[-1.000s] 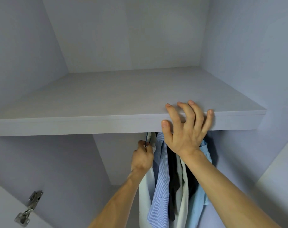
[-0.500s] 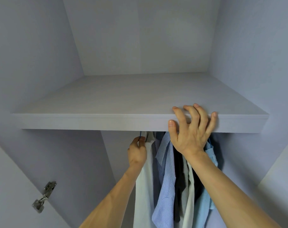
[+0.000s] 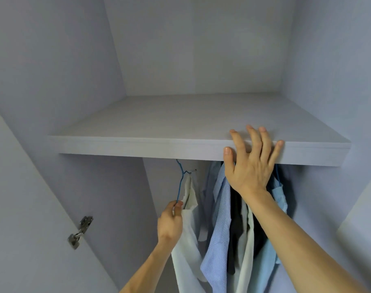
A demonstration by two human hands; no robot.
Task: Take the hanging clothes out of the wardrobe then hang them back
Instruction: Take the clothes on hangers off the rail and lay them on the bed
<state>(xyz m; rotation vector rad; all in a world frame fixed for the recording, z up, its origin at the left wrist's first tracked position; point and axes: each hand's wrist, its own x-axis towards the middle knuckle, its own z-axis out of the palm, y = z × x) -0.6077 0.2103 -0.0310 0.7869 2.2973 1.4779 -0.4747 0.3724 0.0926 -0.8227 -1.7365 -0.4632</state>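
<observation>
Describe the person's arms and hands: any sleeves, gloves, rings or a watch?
Both arms are bare as far as the frame shows, with no sleeves in view. The left hand and right hand wear no gloves, rings, watch or bracelet. The right hand's nails look short and unpainted.

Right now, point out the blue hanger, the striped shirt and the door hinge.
blue hanger [image 3: 180,186], head view, on its wire arm.
striped shirt [image 3: 221,225], head view, on its front panel.
door hinge [image 3: 80,231], head view, on its metal body.

Metal hinge [image 3: 80,231], lower left.
</observation>
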